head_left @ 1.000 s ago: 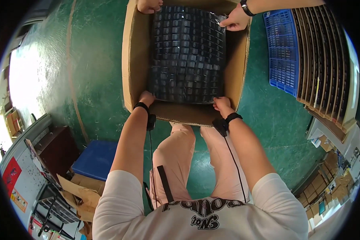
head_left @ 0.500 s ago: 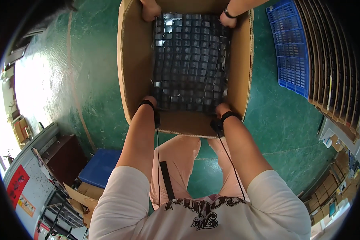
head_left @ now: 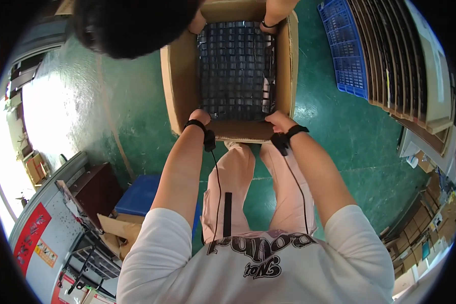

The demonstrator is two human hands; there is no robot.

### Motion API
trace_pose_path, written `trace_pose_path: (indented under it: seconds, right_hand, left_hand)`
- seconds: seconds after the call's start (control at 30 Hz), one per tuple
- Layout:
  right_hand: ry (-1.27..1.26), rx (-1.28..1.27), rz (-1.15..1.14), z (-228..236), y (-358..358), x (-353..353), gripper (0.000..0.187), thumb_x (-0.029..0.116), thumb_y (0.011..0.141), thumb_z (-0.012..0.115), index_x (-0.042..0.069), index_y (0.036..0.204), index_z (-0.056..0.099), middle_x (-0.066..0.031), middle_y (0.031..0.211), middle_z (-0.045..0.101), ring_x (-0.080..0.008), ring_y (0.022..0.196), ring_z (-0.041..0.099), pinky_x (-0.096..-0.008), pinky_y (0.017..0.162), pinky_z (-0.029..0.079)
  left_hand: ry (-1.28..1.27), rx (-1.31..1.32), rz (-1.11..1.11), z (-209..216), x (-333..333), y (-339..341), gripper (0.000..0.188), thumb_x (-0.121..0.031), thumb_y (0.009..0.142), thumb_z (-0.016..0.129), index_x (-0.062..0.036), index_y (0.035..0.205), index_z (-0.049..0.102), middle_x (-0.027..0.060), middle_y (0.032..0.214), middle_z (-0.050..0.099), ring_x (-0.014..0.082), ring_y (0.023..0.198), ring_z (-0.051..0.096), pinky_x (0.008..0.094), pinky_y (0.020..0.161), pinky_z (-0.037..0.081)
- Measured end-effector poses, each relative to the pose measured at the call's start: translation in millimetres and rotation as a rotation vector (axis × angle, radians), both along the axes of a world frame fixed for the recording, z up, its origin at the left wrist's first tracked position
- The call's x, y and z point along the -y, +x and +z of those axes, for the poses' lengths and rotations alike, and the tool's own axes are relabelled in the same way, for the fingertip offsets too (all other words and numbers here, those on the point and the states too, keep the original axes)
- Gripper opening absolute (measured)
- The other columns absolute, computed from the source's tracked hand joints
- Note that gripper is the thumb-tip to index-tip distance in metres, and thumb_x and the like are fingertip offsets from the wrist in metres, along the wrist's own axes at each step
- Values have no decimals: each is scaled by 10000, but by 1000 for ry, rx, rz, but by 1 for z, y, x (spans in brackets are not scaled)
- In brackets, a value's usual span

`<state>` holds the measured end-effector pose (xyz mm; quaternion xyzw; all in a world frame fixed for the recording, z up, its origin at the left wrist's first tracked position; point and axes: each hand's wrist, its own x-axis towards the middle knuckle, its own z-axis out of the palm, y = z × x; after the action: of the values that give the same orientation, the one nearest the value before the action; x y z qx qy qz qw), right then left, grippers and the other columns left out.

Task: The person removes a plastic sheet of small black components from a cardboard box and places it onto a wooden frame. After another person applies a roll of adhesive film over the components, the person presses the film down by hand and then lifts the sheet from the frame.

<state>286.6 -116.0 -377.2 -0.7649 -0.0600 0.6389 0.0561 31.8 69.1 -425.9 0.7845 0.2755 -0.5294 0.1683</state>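
Note:
A cardboard box [head_left: 173, 93] stands open in front of me. Inside it lies a clear plastic tray of small dark parts [head_left: 233, 71], set in rows and glinting. My left hand [head_left: 201, 117] is closed at the tray's near left corner, its fingertips partly hidden. At the near right corner my right hand [head_left: 279, 121] is closed on the tray's edge, thumb toward the middle. Across from me, a co-worker's hand [head_left: 198, 23] reaches to the far left corner and the other hand [head_left: 268, 26] to the far right corner.
The co-worker's dark-haired head [head_left: 131, 25] leans in at the upper left. To the right stand a blue plastic crate [head_left: 344, 55] and a row of upright brown boards [head_left: 395, 55]. A blue-topped stool [head_left: 139, 195] is at left. Cables run from both my wristbands.
The box and tray look smaller and sit a little higher in view. The co-worker's head has come in at the upper left. All four hands stay at the tray's corners.

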Motion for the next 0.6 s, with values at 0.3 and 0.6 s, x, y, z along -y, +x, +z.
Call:
trace_pose_path:
  seconds: [0.3, 0.6]
  right_hand:
    - [112, -104, -483, 102, 103, 207, 268, 236, 821, 533, 129, 601, 424, 20, 531, 385, -114, 399, 324, -281, 367, 240]
    - [-365, 218, 616, 277, -25, 611, 257, 271, 711, 550, 86, 858, 651, -137, 894, 641, -276, 815, 633, -382, 669, 506]
  left_hand:
    - [212, 369, 407, 170, 32, -18, 246, -196, 770, 483, -33, 836, 655, 191, 906, 621, 334, 869, 597, 417, 735, 490]
    - [89, 124, -347, 234, 48, -141, 234, -201, 787, 469, -87, 817, 671, 123, 897, 644, 270, 806, 626, 390, 660, 500]
